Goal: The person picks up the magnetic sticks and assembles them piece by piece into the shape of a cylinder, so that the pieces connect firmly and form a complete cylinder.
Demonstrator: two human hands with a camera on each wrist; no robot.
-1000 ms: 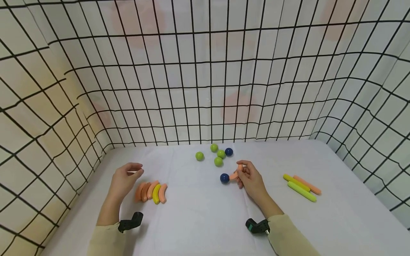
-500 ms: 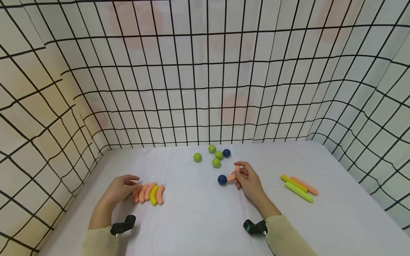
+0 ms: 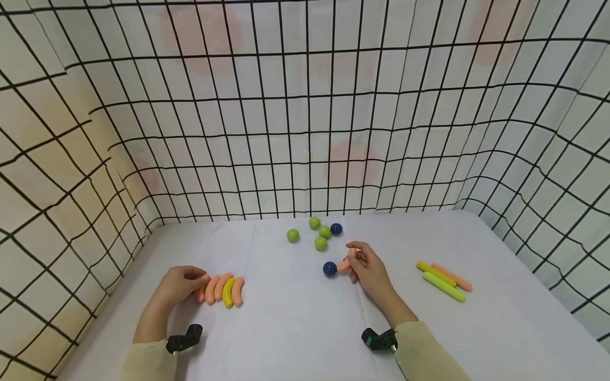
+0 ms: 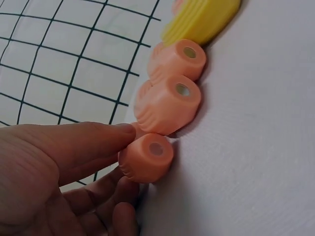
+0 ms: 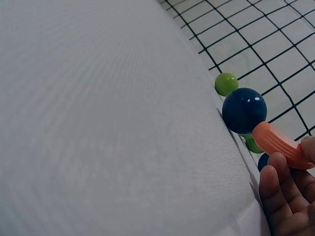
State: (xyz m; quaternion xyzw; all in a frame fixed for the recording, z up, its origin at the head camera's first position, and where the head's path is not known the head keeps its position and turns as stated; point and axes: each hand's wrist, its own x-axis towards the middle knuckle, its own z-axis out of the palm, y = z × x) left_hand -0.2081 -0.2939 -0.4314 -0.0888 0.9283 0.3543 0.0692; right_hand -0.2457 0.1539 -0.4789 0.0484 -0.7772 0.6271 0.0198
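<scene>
Pinches the end curve [image 4: 146, 158] between thumb and fingers of the left hand [image 3: 177, 286], with the other curves [image 3: 211, 291] just to its right on the table [image 3: 286, 328]. Has the sticks [image 3: 444, 287] lying well apart, off to the right. Holds the lone curve [image 5: 279, 145] between thumb and fingers of the right hand [image 3: 370, 268], with one end touching the near blue ball [image 3: 330, 269]. Has the green balls [image 3: 321, 243] and far blue ball [image 3: 336, 229] beyond. Seems to be at the step of gripping the end curve; next calls for a lift clear of the other curves.
</scene>
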